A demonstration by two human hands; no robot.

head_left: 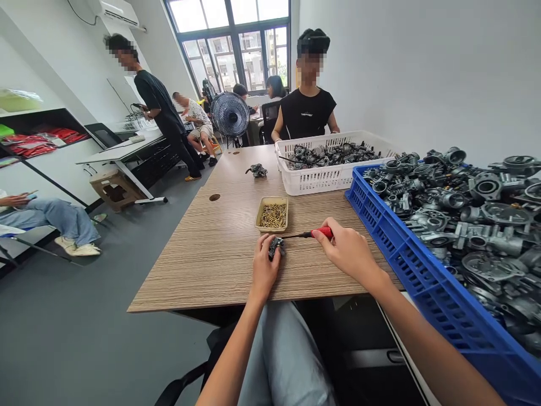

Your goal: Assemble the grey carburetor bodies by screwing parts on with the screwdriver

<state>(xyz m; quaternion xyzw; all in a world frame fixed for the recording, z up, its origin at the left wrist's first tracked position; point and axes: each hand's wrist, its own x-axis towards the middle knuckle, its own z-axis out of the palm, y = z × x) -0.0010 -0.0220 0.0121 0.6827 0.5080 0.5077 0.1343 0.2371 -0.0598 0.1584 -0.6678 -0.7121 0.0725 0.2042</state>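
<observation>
My left hand [266, 265] is closed around a small grey metal carburetor [276, 246] on the table. In my right hand [349, 251] is a screwdriver [322, 232] with a red handle and a dark shaft. The shaft points left and its tip is at the carburetor; whether it sits in a screw is too small to tell. Just beyond the carburetor stands a small beige tray [257, 221] of brass-coloured screws [273, 216].
To the right a blue crate [406, 256] is heaped with carburetors. Behind it stands a white basket [321, 181] of dark metal parts. Another carburetor [257, 170] lies farther back on the wooden table [203, 254]. A person [307, 113] faces me across it.
</observation>
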